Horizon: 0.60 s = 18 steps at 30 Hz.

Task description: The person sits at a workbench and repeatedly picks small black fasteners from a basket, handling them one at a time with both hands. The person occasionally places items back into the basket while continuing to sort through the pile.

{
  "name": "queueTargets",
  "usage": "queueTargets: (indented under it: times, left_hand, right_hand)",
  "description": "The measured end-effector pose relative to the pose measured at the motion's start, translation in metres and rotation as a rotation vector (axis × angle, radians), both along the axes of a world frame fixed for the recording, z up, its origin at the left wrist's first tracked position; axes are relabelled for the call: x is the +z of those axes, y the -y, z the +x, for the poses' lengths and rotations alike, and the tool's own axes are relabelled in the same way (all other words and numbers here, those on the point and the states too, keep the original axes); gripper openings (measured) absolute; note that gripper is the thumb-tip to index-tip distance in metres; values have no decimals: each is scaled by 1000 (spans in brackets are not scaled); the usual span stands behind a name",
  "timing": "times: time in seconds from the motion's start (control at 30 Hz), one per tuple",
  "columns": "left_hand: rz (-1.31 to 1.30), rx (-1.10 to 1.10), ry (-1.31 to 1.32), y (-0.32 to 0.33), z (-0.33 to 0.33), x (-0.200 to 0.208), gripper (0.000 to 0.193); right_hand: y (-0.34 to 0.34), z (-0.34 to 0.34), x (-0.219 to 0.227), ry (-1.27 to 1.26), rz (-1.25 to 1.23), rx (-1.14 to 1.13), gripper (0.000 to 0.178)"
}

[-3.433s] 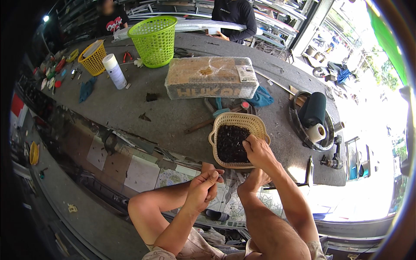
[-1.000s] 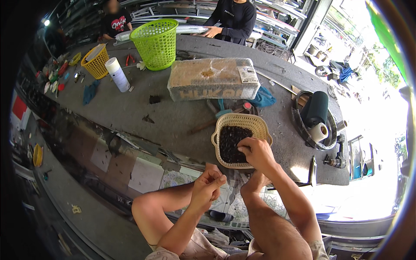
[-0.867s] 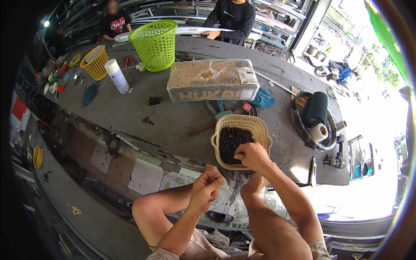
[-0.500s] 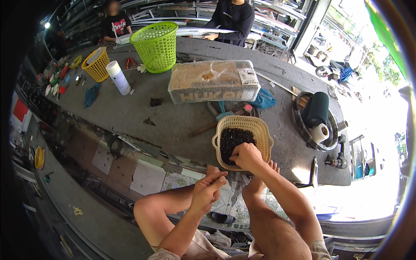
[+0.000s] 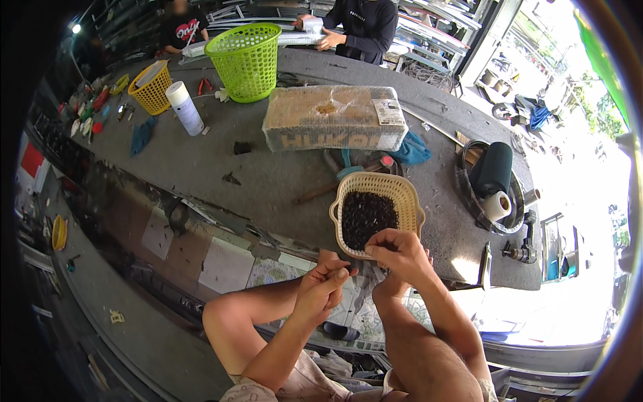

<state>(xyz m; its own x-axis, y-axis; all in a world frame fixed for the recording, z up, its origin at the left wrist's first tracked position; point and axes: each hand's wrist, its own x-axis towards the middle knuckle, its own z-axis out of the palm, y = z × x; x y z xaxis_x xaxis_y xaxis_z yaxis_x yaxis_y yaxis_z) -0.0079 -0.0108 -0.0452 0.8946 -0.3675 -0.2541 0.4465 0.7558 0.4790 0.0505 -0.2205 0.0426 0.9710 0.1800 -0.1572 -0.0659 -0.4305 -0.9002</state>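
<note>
A cream plastic basket (image 5: 410,194) with two side handles sits at the bench's near edge. Many small dark pieces (image 5: 365,218) cover its bottom. My right hand (image 5: 403,256) hovers over the basket's near rim, thumb and fingers pinched; what they hold, if anything, is too small to make out. Lower and to the left, my left hand (image 5: 323,289) is closed, with a small dark piece (image 5: 353,271) poking out at its fingertips. The two hands are apart, their fingertips facing each other.
Behind the basket lie a hammer (image 5: 318,193) and a wrapped cardboard box (image 5: 331,120). A green basket (image 5: 244,63), a spray can (image 5: 184,109) and a yellow basket (image 5: 151,90) stand farther left. At right, a black round tub (image 5: 462,184) holds rolls. Two people are across the bench.
My right hand has lifted out of the dark pieces and moved back to the basket's near rim. My left hand stays nearly in place. Across the bench, one person's hands have moved along a wrapped bundle.
</note>
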Motion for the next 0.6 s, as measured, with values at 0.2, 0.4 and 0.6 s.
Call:
queueTargets:
  times: [0.2, 0.4, 0.6]
  left_hand:
    - [57, 5, 13, 2, -4, 5, 15]
    - [59, -4, 21, 5, -3, 9, 16]
    - [123, 12, 17, 6, -3, 11, 16]
  right_hand:
    - [-13, -20, 4, -54, 149, 79, 20]
    - [-9, -22, 5, -65, 170, 104, 22]
    - [-9, -26, -2, 26, 155, 150, 18]
